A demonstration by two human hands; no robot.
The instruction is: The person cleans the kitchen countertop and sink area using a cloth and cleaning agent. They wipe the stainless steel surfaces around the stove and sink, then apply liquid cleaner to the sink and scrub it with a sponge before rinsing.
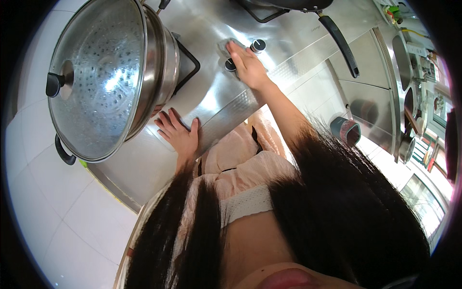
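Observation:
Fingers stretched out, my right hand [248,67] rests on what looks like a thin grey cloth [223,47] on the steel hob [211,96], beside two round black-and-silver knobs [258,46]. My left hand [179,132] lies spread on the hob's front part, holding nothing, just right of a large steel pot [161,67]. A domed glass lid [96,115] with a black knob covers the pot, and a perforated layer shows through it.
A black pan [339,41] with a long handle sits at the upper right on a burner. Farther right are a steel counter [365,67] with a sink and utensils, and a small grey bin [345,131] on the tiled floor. White tiles [53,202] run along the left.

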